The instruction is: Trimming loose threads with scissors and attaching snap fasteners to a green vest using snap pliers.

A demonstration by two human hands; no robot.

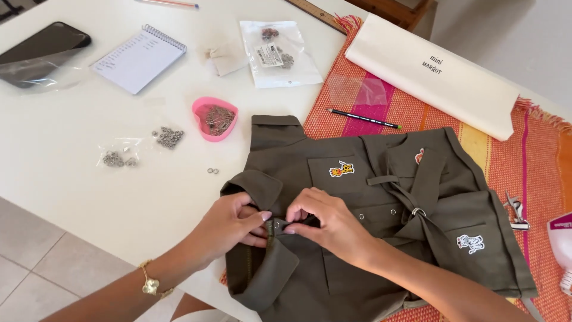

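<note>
Both hands meet at the olive jacket (369,203) on the table (77,179): left hand (229,226) pinches the folded cuff from the left, right hand (328,223) closes its grip on the same edge, fingertips almost touching.

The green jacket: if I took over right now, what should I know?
Left hand pinches the cuff of the olive jacket. Right hand presses a small metal snap there, fingertips meeting.
The jacket lies on the white table and orange mat.
Done: animal patches are on; two snaps show on the front.
Left: this cuff snap isn't seated yet.
Loose snaps and the pink heart dish sit up-left.
</note>
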